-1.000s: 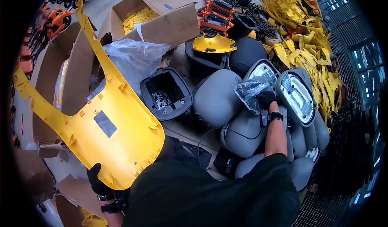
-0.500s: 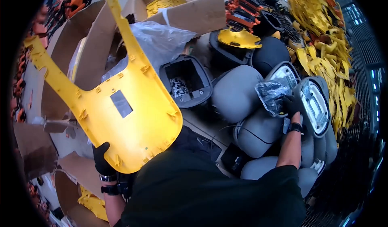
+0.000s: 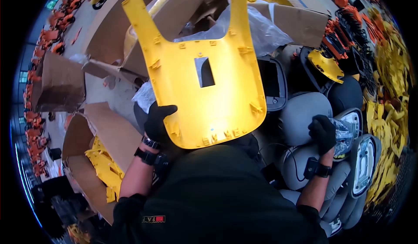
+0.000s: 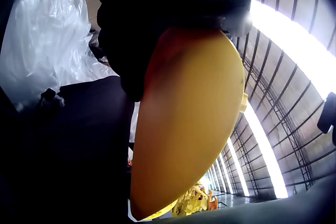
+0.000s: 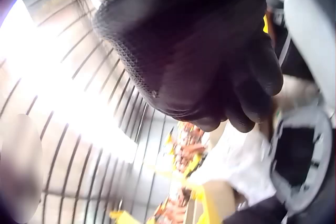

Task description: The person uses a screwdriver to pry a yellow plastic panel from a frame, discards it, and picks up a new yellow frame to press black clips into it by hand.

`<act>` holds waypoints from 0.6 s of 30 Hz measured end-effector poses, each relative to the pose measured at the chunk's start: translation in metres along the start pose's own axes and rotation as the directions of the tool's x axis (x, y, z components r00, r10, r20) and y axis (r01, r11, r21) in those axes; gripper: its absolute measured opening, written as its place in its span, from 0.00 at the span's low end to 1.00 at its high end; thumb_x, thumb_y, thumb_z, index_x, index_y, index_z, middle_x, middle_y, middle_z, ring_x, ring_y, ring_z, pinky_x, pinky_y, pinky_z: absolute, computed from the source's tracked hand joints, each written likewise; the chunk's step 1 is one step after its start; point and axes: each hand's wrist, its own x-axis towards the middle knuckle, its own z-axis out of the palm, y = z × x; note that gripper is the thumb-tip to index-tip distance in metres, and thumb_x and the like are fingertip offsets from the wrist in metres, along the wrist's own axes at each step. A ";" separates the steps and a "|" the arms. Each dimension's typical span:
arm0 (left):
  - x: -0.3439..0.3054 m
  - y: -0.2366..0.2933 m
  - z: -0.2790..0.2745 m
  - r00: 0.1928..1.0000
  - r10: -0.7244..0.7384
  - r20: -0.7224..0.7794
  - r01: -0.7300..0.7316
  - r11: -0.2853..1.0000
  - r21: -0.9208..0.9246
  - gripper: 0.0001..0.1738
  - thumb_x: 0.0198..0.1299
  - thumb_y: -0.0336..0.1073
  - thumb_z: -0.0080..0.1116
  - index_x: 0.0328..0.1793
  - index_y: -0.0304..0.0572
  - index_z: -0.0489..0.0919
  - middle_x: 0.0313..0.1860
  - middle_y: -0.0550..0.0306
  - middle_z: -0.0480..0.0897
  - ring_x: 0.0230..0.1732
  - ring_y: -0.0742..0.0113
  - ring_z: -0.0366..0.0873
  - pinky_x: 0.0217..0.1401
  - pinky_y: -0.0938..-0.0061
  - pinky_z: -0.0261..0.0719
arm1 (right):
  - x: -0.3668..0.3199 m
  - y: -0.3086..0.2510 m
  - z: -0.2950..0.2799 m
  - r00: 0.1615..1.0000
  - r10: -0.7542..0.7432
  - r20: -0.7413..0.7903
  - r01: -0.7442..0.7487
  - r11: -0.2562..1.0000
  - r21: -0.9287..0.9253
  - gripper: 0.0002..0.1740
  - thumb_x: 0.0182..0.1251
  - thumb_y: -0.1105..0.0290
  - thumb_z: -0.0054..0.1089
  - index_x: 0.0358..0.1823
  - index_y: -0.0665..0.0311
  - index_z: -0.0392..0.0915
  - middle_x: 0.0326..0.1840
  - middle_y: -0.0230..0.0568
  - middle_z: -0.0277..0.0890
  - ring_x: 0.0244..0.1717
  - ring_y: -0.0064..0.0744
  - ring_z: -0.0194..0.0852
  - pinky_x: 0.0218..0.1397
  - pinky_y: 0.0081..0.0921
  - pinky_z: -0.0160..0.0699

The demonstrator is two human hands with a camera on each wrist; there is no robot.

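Black-gloved left hand (image 3: 159, 121) close to body, fingers clamped on lower left edge of yellow plastic panel (image 3: 204, 91). Panel held upright before chest, two prongs pointing away. Black-gloved right hand (image 3: 323, 133) at right, fingers curled round crumpled clear bag (image 3: 345, 133), over grey seats (image 3: 302, 115). Beyond: black tub (image 3: 276, 87), clear plastic sheet (image 3: 267, 28), cardboard boxes (image 3: 61, 85), yellow parts pile (image 3: 392, 126) far right.

Panel (image 3: 204, 91) centre, before cartons (image 3: 109, 39) and plastic sheet (image 3: 265, 31). Seats (image 3: 305, 118) stacked right of it, bag (image 3: 344, 134) over them. Parts pile (image 3: 392, 113) beyond seats, far right.
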 end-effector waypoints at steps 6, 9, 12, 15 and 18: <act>0.001 0.001 0.002 0.992 0.027 0.127 0.000 0.979 -0.206 0.32 0.59 0.28 0.63 0.71 0.30 0.70 0.59 0.43 0.82 0.56 0.51 0.84 0.61 0.60 0.82 | 0.010 -0.098 0.166 0.606 -0.558 0.566 0.778 0.564 -0.276 0.09 0.65 0.69 0.62 0.45 0.61 0.80 0.39 0.49 0.84 0.40 0.52 0.84 0.43 0.42 0.82; 0.004 -0.003 -0.007 0.993 0.046 0.110 -0.029 0.987 -0.156 0.31 0.59 0.28 0.63 0.70 0.30 0.70 0.59 0.43 0.82 0.54 0.52 0.85 0.60 0.60 0.83 | 0.015 -0.105 0.202 0.572 -0.388 0.722 0.800 0.459 -0.387 0.15 0.64 0.72 0.61 0.52 0.58 0.79 0.42 0.47 0.84 0.43 0.50 0.85 0.44 0.42 0.83; 0.001 0.003 -0.003 0.992 0.068 0.103 -0.048 0.982 -0.181 0.30 0.59 0.29 0.63 0.69 0.29 0.71 0.58 0.43 0.83 0.53 0.52 0.85 0.58 0.62 0.84 | 0.019 -0.102 0.218 0.630 -0.346 0.695 0.749 0.507 -0.427 0.22 0.64 0.73 0.61 0.61 0.57 0.77 0.46 0.47 0.85 0.46 0.49 0.85 0.47 0.40 0.83; 0.004 0.003 -0.005 0.990 0.073 0.119 -0.047 0.978 -0.202 0.30 0.59 0.29 0.63 0.68 0.29 0.71 0.57 0.43 0.83 0.53 0.53 0.85 0.58 0.62 0.85 | 0.017 -0.110 0.204 0.657 -0.430 0.619 0.707 0.637 -0.308 0.24 0.65 0.76 0.59 0.64 0.58 0.77 0.47 0.48 0.85 0.47 0.49 0.85 0.50 0.39 0.84; 0.006 0.003 -0.005 0.992 0.044 0.119 -0.020 0.980 -0.196 0.30 0.59 0.29 0.63 0.68 0.28 0.71 0.56 0.44 0.84 0.53 0.53 0.85 0.58 0.63 0.85 | 0.011 -0.114 0.174 0.806 -0.465 0.367 0.524 0.848 -0.077 0.18 0.68 0.76 0.59 0.60 0.64 0.79 0.43 0.45 0.85 0.33 0.33 0.84 0.40 0.28 0.83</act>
